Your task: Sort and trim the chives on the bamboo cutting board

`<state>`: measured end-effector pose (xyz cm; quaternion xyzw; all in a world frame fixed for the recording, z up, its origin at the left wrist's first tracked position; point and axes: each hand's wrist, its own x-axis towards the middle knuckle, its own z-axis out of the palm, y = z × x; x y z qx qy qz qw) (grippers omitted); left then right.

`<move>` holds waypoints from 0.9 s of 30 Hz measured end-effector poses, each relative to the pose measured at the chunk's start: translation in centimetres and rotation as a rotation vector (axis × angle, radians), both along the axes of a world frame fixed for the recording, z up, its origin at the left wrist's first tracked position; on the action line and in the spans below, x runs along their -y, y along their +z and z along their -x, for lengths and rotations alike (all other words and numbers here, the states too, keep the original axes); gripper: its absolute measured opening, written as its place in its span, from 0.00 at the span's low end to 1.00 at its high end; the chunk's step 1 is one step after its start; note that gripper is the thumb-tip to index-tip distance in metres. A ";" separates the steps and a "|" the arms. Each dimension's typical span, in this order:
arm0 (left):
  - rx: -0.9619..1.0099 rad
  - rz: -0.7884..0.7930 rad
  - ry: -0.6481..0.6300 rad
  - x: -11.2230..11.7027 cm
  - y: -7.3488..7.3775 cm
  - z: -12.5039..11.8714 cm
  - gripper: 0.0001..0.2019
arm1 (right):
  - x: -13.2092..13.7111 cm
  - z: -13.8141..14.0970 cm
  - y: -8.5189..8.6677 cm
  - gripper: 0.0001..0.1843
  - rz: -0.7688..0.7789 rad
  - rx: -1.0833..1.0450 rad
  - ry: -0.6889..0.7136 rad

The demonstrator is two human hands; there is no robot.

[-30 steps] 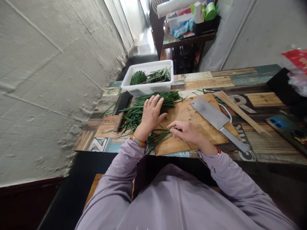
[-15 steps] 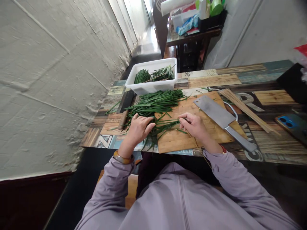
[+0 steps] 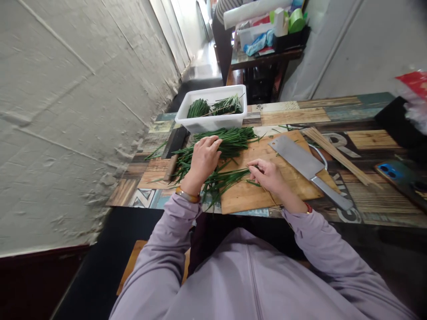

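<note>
My right hand (image 3: 267, 174) is closed in a pinch around the ends of a small bunch of garlic chives (image 3: 230, 178), whose leaves fan out leftward over the wooden cutting board (image 3: 240, 202). A thin stick (image 3: 269, 196) runs down from beneath this hand. My left hand (image 3: 205, 156) is over the near side of the large chive pile (image 3: 230, 137), its fingers bent and the thumb a little apart. Right of both hands, a cleaver (image 3: 296, 155) lies across the board, handle toward me.
Behind the pile stands a white plastic tub (image 3: 213, 122) with chive bundles in it. Thin wooden sticks (image 3: 340, 155) lie right of the board, and a phone (image 3: 396, 175) is farther right. A dark-bladed knife (image 3: 175, 144) rests at the left. A person (image 3: 224, 40) stands beyond, near another table.
My left hand has moved up and to the right, from the loose chives to the large pile. My right hand keeps its pinch in nearly the same place. The view has shifted slightly.
</note>
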<state>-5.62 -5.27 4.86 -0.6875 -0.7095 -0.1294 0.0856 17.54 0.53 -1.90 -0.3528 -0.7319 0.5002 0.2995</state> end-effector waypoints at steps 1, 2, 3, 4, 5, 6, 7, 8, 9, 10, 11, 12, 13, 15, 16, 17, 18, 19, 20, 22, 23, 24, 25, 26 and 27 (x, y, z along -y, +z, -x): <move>-0.029 0.012 0.012 -0.7 -0.1 -0.1 0.22 | 0.0 0.0 0.0 0.13 0.004 -0.001 -0.001; -0.057 0.029 0.028 -1.3 -0.2 -0.1 0.24 | 0.0 0.0 0.0 0.13 0.006 -0.002 0.000; -0.081 0.045 0.047 -1.7 -0.4 -0.1 0.23 | 0.0 0.0 0.0 0.13 0.006 -0.003 0.002; -0.098 0.055 0.067 -2.0 -0.6 -0.1 0.21 | 0.0 0.0 0.0 0.13 0.005 -0.004 0.003; -0.108 0.055 0.084 -2.2 -0.8 -0.2 0.18 | 0.0 0.0 0.0 0.13 0.001 -0.004 0.005; -0.113 0.044 0.096 -2.2 -0.9 -0.3 0.16 | 0.0 0.0 0.1 0.13 -0.002 -0.005 0.006; -0.113 0.026 0.101 -2.3 -1.1 -0.6 0.14 | -0.1 0.0 0.1 0.13 -0.003 -0.005 0.009; -0.111 0.007 0.101 -2.3 -1.2 -0.9 0.13 | -0.1 0.1 0.1 0.13 -0.004 -0.005 0.011; -0.107 -0.014 0.099 -2.4 -1.3 -1.4 0.13 | -0.1 0.1 0.2 0.13 -0.004 -0.005 0.013; -0.103 -0.031 0.096 -2.6 -1.4 -1.8 0.14 | -0.1 0.1 0.2 0.13 -0.003 -0.004 0.016; -0.099 -0.041 0.094 -2.8 -1.4 -2.2 0.14 | -0.1 0.1 0.2 0.13 -0.001 -0.003 0.014; -0.096 -0.040 0.087 -3.1 -1.5 -2.6 0.15 | -0.1 0.1 0.3 0.13 0.002 -0.004 0.012; -0.087 -0.026 0.076 -3.3 -1.5 -2.8 0.15 | -0.1 0.1 0.3 0.13 0.004 -0.004 0.008; -0.045 0.025 0.042 -3.6 -1.8 -2.9 0.18 | -0.1 0.1 0.4 0.13 0.003 -0.003 0.002; -0.010 0.048 0.025 -3.5 -1.9 -2.8 0.21 | 0.0 0.1 0.4 0.13 -0.002 -0.001 0.002; 0.031 0.059 0.010 -3.3 -2.1 -2.6 0.24 | 0.0 0.0 0.4 0.13 -0.008 0.001 0.005; 0.072 0.055 -0.002 -2.9 -2.3 -2.3 0.27 | 0.0 0.0 0.4 0.13 -0.012 0.004 0.011; 0.112 0.037 -0.002 -2.4 -2.5 -1.9 0.29 | 0.0 0.0 0.4 0.14 -0.015 0.007 0.014; 0.147 0.009 0.003 -1.9 -2.6 -1.6 0.28 | 0.0 -0.1 0.4 0.14 -0.016 0.010 0.017; 0.203 -0.066 0.034 -0.8 -2.7 -1.1 0.23 | 0.0 -0.1 0.3 0.14 -0.020 0.015 0.018; 0.223 -0.102 0.052 -0.5 -2.6 -1.0 0.20 | 0.0 -0.1 0.3 0.14 -0.025 0.017 0.017; 0.238 -0.130 0.067 -0.2 -2.5 -1.0 0.18 | 0.0 -0.1 0.3 0.14 -0.030 0.019 0.017; 0.249 -0.146 0.074 -0.1 -2.4 -1.1 0.16 | 0.0 -0.1 0.3 0.13 -0.032 0.022 0.017; 0.255 -0.150 0.072 -0.3 -2.2 -1.3 0.15 | 0.0 -0.1 0.4 0.13 -0.029 0.026 0.014; 0.256 -0.145 0.061 -0.5 -2.0 -1.6 0.14 | 0.0 -0.1 0.4 0.13 -0.023 0.031 0.010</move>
